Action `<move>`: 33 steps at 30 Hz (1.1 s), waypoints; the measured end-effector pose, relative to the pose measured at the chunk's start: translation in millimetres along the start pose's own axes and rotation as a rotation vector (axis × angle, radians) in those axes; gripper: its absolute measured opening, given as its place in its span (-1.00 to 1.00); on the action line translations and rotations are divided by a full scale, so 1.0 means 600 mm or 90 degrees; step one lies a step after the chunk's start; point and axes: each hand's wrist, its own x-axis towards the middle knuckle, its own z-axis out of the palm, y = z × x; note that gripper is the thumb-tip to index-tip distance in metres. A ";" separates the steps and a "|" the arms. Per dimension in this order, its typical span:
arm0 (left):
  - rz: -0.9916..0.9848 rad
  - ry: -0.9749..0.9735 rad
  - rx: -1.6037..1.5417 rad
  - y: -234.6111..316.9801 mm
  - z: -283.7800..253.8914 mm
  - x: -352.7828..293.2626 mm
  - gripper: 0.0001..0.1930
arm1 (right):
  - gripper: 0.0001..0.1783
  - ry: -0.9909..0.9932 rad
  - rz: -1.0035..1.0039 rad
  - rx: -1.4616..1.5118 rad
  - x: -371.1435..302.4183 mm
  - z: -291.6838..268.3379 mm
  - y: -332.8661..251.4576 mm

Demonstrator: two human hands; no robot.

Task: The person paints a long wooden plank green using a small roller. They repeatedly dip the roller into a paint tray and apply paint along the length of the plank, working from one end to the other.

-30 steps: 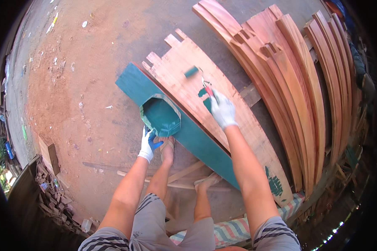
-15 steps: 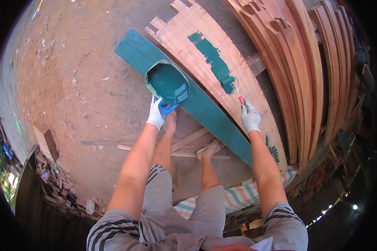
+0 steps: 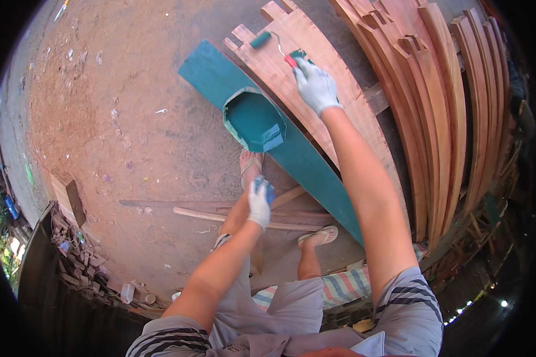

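Observation:
My right hand [image 3: 315,86], in a white glove, is closed round the red handle of a paint roller [image 3: 283,53]. The green roller sleeve [image 3: 260,40] is over the far left part of a curved bare-wood board [image 3: 339,77]; whether it touches the wood I cannot tell. Hand and forearm hide most of the green paint patch [image 3: 299,55]. Left of the board lies a green-painted plank [image 3: 315,178], with a many-sided tub [image 3: 235,128] of green paint on it. My left hand [image 3: 259,202], gloved with blue fingers, is apart from the tub, nearer my body; its fingers are blurred.
Curved wooden pieces [image 3: 426,119] stand stacked on the right. Thin wooden strips [image 3: 238,219] lie on the dirt floor around my sandalled feet [image 3: 321,236]. Scrap wood [image 3: 83,262] is heaped at the lower left, and a striped sheet [image 3: 345,285] lies near my knees.
My right hand has carried the roller away from me and left, to the board's far end. My left hand has let go of the tub and drawn back toward my body.

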 end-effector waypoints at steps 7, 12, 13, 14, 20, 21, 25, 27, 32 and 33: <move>0.078 -0.384 0.488 -0.143 0.074 -0.114 -0.57 | -0.52 -0.059 0.050 -0.089 -0.052 0.005 0.016; 0.118 -0.479 0.748 -0.172 0.074 -0.163 -0.48 | -0.56 -0.045 0.110 -0.154 -0.264 0.004 0.191; 0.091 -0.506 0.768 -0.186 0.060 -0.167 -0.44 | -0.56 -0.040 0.115 -0.156 -0.304 0.008 0.218; 0.108 -0.546 0.802 -0.202 0.044 -0.160 -0.41 | -0.55 -0.045 0.124 -0.159 -0.352 0.009 0.243; 0.031 -0.588 0.983 -0.238 0.035 -0.220 -0.39 | -0.53 -0.056 0.230 -0.151 -0.594 -0.014 0.401; 0.018 -0.627 1.006 -0.242 0.037 -0.226 -0.39 | -0.53 -0.057 0.241 -0.141 -0.617 -0.016 0.411; 0.022 -0.671 1.057 -0.208 0.059 -0.243 -0.43 | -0.53 -0.071 0.282 -0.081 -0.648 -0.039 0.401; 0.075 -0.601 1.029 -0.168 0.070 -0.221 -0.47 | -0.53 -0.044 0.261 -0.047 -0.615 -0.052 0.384; 0.145 -0.422 0.908 -0.044 0.043 -0.130 -0.57 | -0.56 0.025 0.152 0.010 -0.410 -0.053 0.284; 0.212 -0.435 0.940 -0.028 0.030 -0.111 -0.60 | -0.56 0.030 0.137 0.009 -0.359 -0.050 0.262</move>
